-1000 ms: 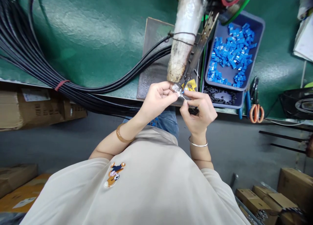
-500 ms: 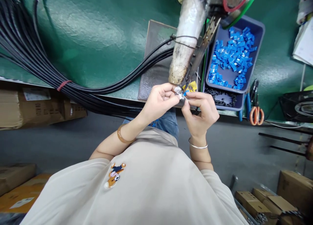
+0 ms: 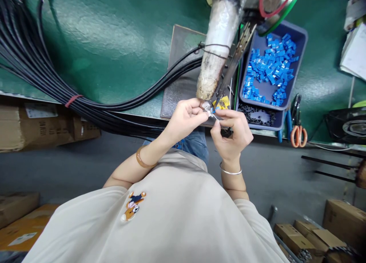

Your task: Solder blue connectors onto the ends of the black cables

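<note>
My left hand (image 3: 185,116) is closed, thumb and fingertips pinching a small silvery-white piece (image 3: 206,106) at the bench edge. A small blue connector (image 3: 212,110) sits against that piece, between my two hands. With thumb and index finger, my right hand (image 3: 233,131) pinches a thin white wire (image 3: 215,117) beside the connector. The finer details are too small to make out. Just above the fingertips are the scorched end of a white pipe (image 3: 214,53) and a slotted metal bar (image 3: 237,57). A yellow label (image 3: 223,102) lies behind my right fingertips.
Black cables (image 3: 114,105), tied with a red band (image 3: 73,100), sweep across the green bench (image 3: 114,38) onto a dark board (image 3: 183,80). At right, a tray (image 3: 300,53) of blue connectors rests over a bin of small black parts (image 3: 257,115). Orange-handled scissors (image 3: 299,136) hang at the edge.
My right hand has shifted slightly left and down, and a little more of the blue connector and white wire shows. My left hand keeps its pinch.
</note>
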`<state>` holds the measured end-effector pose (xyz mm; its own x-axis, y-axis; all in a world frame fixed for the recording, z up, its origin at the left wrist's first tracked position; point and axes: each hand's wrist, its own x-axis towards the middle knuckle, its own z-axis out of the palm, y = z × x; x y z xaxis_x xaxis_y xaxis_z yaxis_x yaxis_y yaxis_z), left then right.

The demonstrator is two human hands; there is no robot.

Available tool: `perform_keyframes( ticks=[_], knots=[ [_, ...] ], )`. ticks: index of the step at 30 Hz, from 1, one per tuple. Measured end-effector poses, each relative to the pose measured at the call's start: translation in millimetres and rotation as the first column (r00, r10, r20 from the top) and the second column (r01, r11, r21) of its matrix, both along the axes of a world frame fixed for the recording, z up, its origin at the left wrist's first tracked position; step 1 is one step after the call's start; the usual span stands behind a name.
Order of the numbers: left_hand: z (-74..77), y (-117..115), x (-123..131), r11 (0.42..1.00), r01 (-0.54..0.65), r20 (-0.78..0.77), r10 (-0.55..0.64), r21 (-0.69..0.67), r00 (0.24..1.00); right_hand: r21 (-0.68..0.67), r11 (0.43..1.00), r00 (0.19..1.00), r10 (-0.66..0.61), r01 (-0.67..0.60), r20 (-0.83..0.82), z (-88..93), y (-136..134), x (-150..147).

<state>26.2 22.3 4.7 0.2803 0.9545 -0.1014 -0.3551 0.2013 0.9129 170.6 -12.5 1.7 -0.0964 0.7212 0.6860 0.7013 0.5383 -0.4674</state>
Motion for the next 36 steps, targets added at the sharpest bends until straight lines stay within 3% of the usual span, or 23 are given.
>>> perform_keyframes(
  ticks=[13,18,21,25,28,36],
  knots=[
    [-3.4,-1,-2,0.998,0.055,-0.021,-0.056,-0.029,0.998,0.061,0.998,0.997,-0.021,0.016,0.079,-2.0,-3,0],
    [-3.0,-5,-3,0.999,0.015,-0.058,-0.017,-0.036,0.998,0.085,0.995,0.997,-0.056,0.051,0.058,-1.5,-7,0],
    [-4.3,-8,-4,1.000,-0.002,-0.062,0.001,-0.014,0.998,0.017,1.000,1.000,-0.014,0.014,0.004,-1.2,-10,2],
    [-5.4,-12,-7,0.998,0.066,-0.066,-0.068,-0.022,0.996,-0.106,0.994,0.993,-0.021,0.009,-0.113,1.3,-15,5],
    [-4.8,-14,-7,0.997,0.071,-0.080,-0.073,-0.018,0.994,-0.120,0.992,0.997,-0.052,0.044,-0.065,4.1,-17,4],
    [-7.4,-13,-7,0.998,0.063,-0.091,-0.062,0.007,0.994,-0.078,0.997,0.999,0.006,-0.003,0.040,4.1,-21,-1]
  ],
)
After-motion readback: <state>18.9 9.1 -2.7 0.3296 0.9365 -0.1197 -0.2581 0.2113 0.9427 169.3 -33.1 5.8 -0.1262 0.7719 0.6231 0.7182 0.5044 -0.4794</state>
